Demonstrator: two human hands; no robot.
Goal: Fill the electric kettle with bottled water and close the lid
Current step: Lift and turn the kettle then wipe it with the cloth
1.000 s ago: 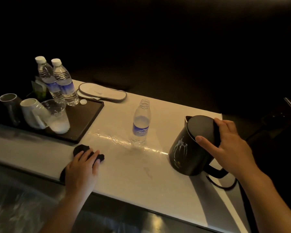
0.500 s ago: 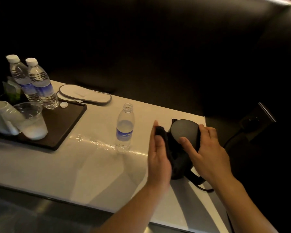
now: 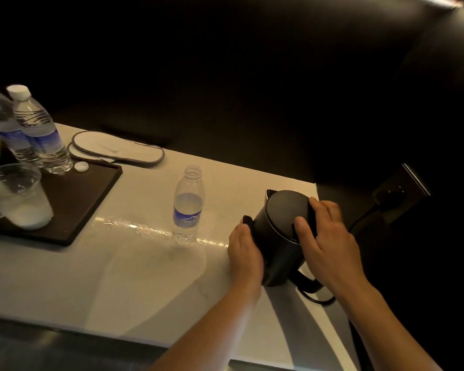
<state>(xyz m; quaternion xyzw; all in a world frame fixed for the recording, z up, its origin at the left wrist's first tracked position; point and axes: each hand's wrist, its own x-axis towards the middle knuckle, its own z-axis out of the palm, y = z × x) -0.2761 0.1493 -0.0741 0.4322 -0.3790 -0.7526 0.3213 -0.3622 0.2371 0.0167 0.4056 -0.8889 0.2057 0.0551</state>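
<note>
A black electric kettle (image 3: 281, 223) stands at the right end of the white counter (image 3: 134, 277), its lid down. My right hand (image 3: 327, 236) rests on the lid and the handle side, thumb on top. My left hand (image 3: 245, 253) presses a dark cloth (image 3: 248, 220) against the kettle's left wall. An uncapped water bottle (image 3: 188, 207), partly full, stands upright to the left of the kettle. Its white cap (image 3: 81, 166) lies on the dark tray (image 3: 75, 204).
Two sealed water bottles (image 3: 38, 132) and a clear plastic cup (image 3: 22, 194) stand on the tray at the left. A white slipper (image 3: 118, 148) lies behind the tray. Spilled water (image 3: 134, 227) streaks the counter. A black cord (image 3: 316, 297) runs from the kettle to a wall socket (image 3: 394, 194).
My left hand picked up the dark cloth from the counter's front left and carried it right to the kettle's side, where it has slid lower. My right hand stayed on the lid.
</note>
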